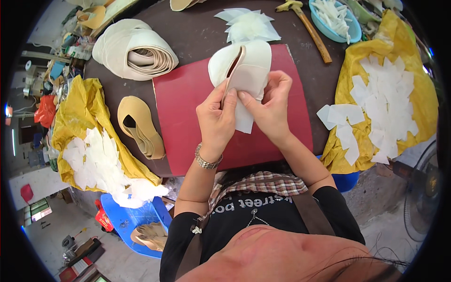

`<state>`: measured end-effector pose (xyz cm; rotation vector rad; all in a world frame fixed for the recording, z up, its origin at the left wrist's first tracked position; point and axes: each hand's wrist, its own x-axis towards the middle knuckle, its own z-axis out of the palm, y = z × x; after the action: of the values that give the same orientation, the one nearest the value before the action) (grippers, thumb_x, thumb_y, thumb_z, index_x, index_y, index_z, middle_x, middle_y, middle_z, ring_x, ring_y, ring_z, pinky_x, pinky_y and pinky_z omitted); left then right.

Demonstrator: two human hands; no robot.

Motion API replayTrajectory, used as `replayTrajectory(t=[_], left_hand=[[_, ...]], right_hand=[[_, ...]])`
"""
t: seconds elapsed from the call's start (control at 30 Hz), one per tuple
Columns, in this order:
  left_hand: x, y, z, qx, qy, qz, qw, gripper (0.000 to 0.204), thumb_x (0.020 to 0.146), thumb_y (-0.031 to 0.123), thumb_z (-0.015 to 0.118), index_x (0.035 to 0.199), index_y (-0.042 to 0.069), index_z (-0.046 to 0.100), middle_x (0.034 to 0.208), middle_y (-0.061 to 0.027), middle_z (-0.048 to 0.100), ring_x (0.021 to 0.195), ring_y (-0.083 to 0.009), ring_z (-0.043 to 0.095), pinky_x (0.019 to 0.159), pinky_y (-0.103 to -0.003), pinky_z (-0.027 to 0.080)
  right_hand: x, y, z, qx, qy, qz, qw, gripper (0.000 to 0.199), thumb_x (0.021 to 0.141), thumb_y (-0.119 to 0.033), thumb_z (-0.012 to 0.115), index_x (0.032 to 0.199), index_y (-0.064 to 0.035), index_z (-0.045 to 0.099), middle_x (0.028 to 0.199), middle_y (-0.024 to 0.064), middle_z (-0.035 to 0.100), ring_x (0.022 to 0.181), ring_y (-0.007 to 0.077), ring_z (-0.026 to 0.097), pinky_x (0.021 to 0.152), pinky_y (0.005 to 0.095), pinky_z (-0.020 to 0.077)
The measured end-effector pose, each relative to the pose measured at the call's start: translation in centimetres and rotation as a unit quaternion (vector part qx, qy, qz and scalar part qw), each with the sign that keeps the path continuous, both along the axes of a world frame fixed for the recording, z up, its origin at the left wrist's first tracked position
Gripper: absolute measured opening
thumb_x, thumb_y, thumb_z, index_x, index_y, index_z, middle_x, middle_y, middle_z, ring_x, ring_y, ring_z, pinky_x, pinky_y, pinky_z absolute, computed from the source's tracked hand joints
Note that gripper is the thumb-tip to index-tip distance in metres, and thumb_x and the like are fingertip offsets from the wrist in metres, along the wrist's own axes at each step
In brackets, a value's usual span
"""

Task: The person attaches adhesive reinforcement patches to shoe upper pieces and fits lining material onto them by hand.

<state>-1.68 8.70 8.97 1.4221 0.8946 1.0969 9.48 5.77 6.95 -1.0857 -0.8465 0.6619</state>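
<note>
Above a dark red mat [183,113] I hold a cream shoe upper [256,61] with both hands. My left hand [217,113], a metal watch on its wrist, pinches the folded edge beside the dark slit of the opening. My right hand [272,101] grips the upper's other side, its thumb pressed on the surface near the left thumb. A white flap [244,120] hangs below the fingers. To the left lie a roll of stacked cream uppers [115,49] and a smaller stack of tan uppers [148,134].
A wooden-handled hammer [312,35], a blue bowl [355,30] of white pieces and translucent sheets [251,26] lie at the back. Yellow cloths [87,101] with white pieces flank the table. A blue bin [117,214] stands lower left, a fan [418,192] at right.
</note>
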Motion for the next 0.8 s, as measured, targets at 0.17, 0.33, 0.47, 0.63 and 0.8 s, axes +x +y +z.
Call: replayTrajectory(t=[0.17,0.33,0.47,0.63,0.8], left_hand=[[-0.1,-1.1,0.2,-0.071,0.104,-0.083,0.989,0.029,0.093,0.01,0.055,0.118,-0.004,0.057,0.094,-0.0049,0.067,0.083,-0.0099,0.06,0.074,-0.024,0.05],[-2.4,-1.3,-0.4,-0.126,0.16,-0.129,0.97,0.02,0.089,0.006,0.056,0.107,0.002,0.063,0.082,-0.0018,0.066,0.068,-0.007,0.057,0.062,-0.027,0.049],[-5.3,1.2,4.6,0.319,0.317,-0.013,0.893,0.025,0.081,-0.001,0.058,0.105,0.002,0.063,0.075,-0.0153,0.065,0.068,-0.0303,0.066,0.061,-0.034,0.051],[-6.0,1.4,2.7,0.259,0.633,-0.179,0.707,0.05,0.087,0.033,0.06,0.123,0.0,0.052,0.069,-0.0124,0.062,0.061,-0.0304,0.061,0.053,-0.039,0.046],[-5.6,1.6,5.2,0.339,0.478,-0.115,0.802,0.063,0.087,0.035,0.061,0.135,-0.001,0.041,0.119,-0.0208,0.055,0.1,-0.0357,0.056,0.082,-0.042,0.045]], right_hand=[[1.8,0.0,1.8,0.055,0.086,-0.011,0.995,0.061,0.079,0.008,0.066,0.122,-0.0034,0.024,0.101,0.0112,0.055,0.092,0.0161,0.06,0.075,0.0263,0.0526],[2.5,-1.1,1.1,0.1,-0.015,-0.02,0.995,0.075,0.073,0.008,0.073,0.124,-0.0069,0.021,0.107,0.0116,0.053,0.089,0.0159,0.061,0.069,0.0276,0.0544],[8.7,-4.2,3.1,-0.093,-0.248,0.123,0.956,0.064,0.071,-0.01,0.079,0.122,-0.0115,0.039,0.092,0.0092,0.059,0.074,0.0122,0.058,0.064,0.0252,0.0479],[23.0,1.5,4.2,-0.123,-0.436,-0.112,0.884,0.032,0.092,-0.033,0.055,0.086,-0.0035,0.068,0.068,0.0047,0.06,0.064,0.0122,0.056,0.063,0.027,0.0458],[36.5,9.7,5.6,-0.255,-0.548,-0.182,0.775,0.041,0.088,-0.045,0.055,0.09,-0.0073,0.07,0.089,0.0114,0.069,0.087,0.0272,0.066,0.075,0.0368,0.0503]])
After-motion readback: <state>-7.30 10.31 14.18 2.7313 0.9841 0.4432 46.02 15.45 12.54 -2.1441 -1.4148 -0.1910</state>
